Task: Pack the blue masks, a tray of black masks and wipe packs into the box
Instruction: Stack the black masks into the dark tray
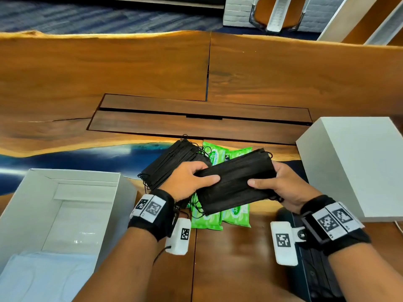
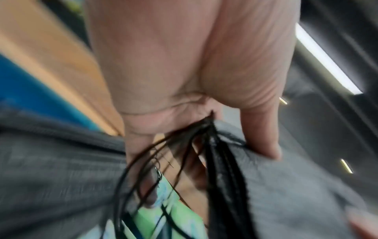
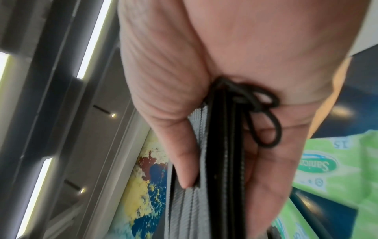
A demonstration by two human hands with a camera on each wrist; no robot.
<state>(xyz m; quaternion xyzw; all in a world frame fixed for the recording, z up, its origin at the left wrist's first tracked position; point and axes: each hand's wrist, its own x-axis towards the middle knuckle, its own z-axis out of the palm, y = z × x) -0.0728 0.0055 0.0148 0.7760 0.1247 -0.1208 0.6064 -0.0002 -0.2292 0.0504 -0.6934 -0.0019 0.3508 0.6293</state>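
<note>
Black masks: stack held at frame centre above desk, tilted, one end in each hand. Left hand and right hand each pinch stack, thumb on top, fingers beneath, likely to keep loose layers squared. Second black stack and green wipe packs lie beneath on desk. Open white box at lower left, blue masks already inside. Lid set aside at right, keeping box mouth free.
</note>
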